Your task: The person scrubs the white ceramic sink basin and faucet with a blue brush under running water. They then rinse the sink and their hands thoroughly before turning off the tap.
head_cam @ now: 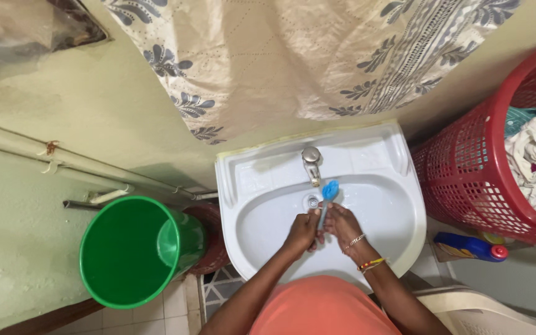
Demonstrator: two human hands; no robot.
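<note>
Over the bowl of a white wall sink [398, 205], both my hands close around the thin handle of a blue-headed brush [329, 189]. My left hand [304, 230] grips the handle from the left. My right hand [344, 224], with bangles at the wrist, wraps it from the right. The brush head points up toward the metal tap [311, 162] and sits just above the drain [312, 201]. Whether water runs from the tap is not discernible.
A green plastic bucket [133, 251] stands on the floor left of the sink. A red mesh laundry basket [473, 180] with clothes stands at the right, a blue bottle with a red cap [471, 247] below it. A patterned curtain [293, 56] hangs above.
</note>
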